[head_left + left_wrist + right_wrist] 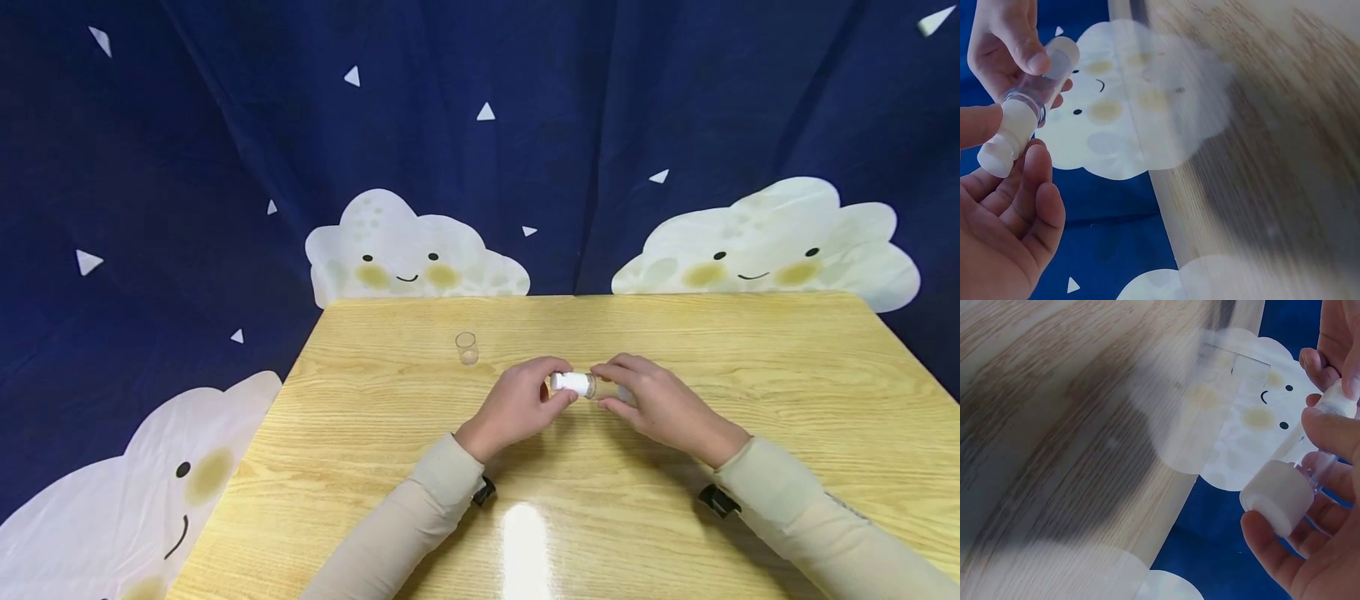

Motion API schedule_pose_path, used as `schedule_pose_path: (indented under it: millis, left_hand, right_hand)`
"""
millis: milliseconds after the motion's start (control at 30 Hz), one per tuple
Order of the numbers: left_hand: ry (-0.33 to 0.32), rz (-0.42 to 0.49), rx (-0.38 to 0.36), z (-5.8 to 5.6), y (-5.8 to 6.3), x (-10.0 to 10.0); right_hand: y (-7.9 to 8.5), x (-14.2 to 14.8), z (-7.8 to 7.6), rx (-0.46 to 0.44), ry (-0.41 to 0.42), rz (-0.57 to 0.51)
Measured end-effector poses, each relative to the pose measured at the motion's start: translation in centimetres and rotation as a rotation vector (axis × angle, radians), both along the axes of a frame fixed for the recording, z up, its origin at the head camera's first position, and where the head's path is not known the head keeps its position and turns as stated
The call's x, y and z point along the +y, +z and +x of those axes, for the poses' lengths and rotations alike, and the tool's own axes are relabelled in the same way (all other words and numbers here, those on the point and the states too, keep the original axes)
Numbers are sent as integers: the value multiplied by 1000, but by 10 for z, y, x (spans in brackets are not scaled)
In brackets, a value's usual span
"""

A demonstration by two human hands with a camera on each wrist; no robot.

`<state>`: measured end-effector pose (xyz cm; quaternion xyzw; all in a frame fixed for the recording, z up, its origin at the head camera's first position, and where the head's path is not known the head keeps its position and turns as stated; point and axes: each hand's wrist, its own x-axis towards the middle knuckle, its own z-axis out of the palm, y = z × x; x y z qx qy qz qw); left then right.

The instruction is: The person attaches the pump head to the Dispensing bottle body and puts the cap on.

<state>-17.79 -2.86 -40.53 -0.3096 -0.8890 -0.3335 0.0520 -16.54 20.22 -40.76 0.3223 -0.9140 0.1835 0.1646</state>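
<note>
Between both hands a small clear bottle [606, 389] with a white pump top [573, 383] is held lengthwise above the table. My left hand [519, 402] pinches the white top with thumb and fingers. From the other side my right hand [662, 406] grips the clear body, its fingers covering part of it. In the left wrist view the white top [1015, 128] joins the body at a clear collar. The right wrist view shows a wide white base [1277, 495] at the body's other end. A clear empty cup-like cap [467, 348] stands beyond my left hand.
The light wooden table [390, 375] reaches back to a dark blue curtain [480, 158] printed with clouds and triangles. A bright light reflection [525, 550] lies on the tabletop near the front.
</note>
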Motion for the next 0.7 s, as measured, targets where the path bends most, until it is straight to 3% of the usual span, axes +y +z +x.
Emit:
schedule_pose_path:
  millis: [700]
  left_hand:
    - [-27,-1,31,1,-3,-4]
  right_hand:
    - [-2,-5,-1,-16,34,16]
